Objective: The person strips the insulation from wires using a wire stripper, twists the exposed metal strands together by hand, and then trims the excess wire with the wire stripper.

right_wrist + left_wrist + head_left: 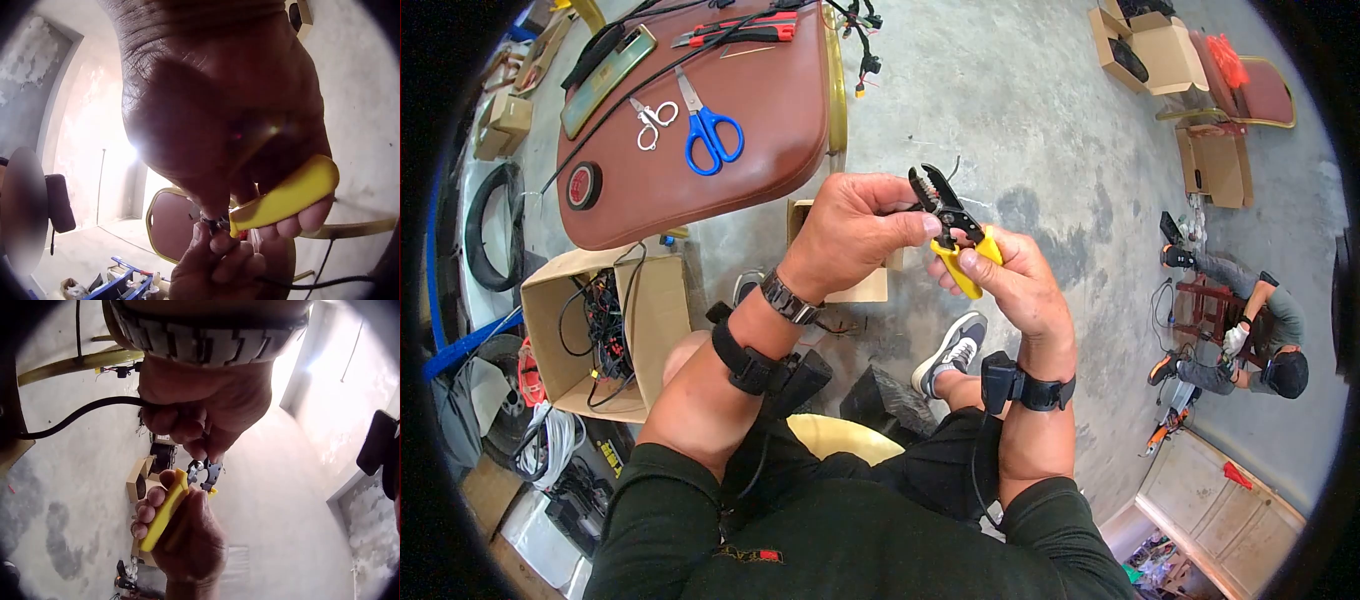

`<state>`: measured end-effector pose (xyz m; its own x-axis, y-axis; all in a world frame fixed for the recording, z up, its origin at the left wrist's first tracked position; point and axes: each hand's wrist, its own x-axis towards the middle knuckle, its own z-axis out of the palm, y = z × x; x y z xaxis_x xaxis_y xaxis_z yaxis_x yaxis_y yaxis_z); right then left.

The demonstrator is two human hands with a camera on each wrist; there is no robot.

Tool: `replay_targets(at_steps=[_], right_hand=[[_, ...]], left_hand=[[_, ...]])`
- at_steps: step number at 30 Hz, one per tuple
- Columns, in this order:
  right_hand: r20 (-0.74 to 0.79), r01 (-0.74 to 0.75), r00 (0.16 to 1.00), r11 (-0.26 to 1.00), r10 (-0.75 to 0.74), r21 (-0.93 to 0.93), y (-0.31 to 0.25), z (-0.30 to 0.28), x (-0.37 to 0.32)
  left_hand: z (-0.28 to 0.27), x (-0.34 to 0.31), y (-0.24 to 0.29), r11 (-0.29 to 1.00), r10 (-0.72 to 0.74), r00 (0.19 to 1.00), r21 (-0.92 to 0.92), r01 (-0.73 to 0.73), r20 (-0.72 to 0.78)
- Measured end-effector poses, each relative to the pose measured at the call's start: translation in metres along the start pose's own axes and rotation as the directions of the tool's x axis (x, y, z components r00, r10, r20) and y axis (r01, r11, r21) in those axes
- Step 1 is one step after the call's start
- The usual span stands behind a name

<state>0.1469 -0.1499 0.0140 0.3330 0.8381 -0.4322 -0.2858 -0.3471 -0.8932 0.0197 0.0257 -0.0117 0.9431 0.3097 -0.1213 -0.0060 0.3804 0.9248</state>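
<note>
In the head view my right hand (1030, 290) grips a wire stripper (956, 266) by its yellow handles, its black toothed head pointing up and away. My left hand (850, 235) is right at that head, thumb against its side. A black cable (94, 405) runs into the left hand's curled fingers in the left wrist view, and the fingertips pinch close to the stripper's head. In the right wrist view one yellow handle (287, 197) lies across the right hand's fingers; the cable's end at the head is hidden by the fingers.
A brown chair seat (730, 195) bears blue scissors (716, 145), small white scissors (646, 138), a black tape roll (584, 186) and red-handled tools (750, 34). Left of my legs stands a cardboard box (550, 330) with tangled cables. Another person (1278, 320) sits at the right.
</note>
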Motion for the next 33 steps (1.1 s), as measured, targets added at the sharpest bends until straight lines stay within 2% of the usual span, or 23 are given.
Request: replay_targets(at_steps=[5, 11, 14, 17, 25, 28, 33], right_hand=[[0.005, -0.022, 1.000, 0.997, 0.023, -0.068, 0.002, -0.002, 0.002], [0.006, 0.042, 0.999, 0.983, -0.042, -0.179, -0.002, 0.004, 0.007], [0.072, 0.049, 0.997, 0.986, -0.038, -0.162, -0.005, 0.000, 0.007], [0.069, 0.089, 0.994, 0.986, -0.080, -0.140, 0.004, -0.002, 0.007], [0.064, 0.084, 0.995, 0.976, -0.073, -0.202, 0.010, -0.007, 0.007], [0.072, 0.080, 0.995, 0.975, -0.066, -0.207, 0.010, -0.007, 0.007], [0.065, 0.067, 0.996, 0.982, -0.056, -0.176, 0.011, -0.007, 0.007]], left_hand=[[-0.001, 0.001, 0.000, 1.000, -0.022, 0.999, -0.006, 0.022, -0.047], [-0.003, 0.000, 0.000, 0.999, -0.030, 0.998, -0.017, 0.030, -0.055], [-0.003, -0.001, 0.003, 0.996, -0.076, 0.997, -0.038, 0.075, -0.030], [-0.002, 0.000, 0.005, 0.996, -0.081, 0.996, -0.024, 0.080, -0.023], [-0.008, -0.001, 0.001, 0.989, -0.137, 0.991, -0.049, 0.137, -0.005], [-0.010, 0.000, -0.001, 0.980, -0.140, 0.990, -0.144, 0.139, 0.003], [-0.009, 0.000, -0.001, 0.984, -0.159, 0.987, -0.080, 0.158, -0.003]])
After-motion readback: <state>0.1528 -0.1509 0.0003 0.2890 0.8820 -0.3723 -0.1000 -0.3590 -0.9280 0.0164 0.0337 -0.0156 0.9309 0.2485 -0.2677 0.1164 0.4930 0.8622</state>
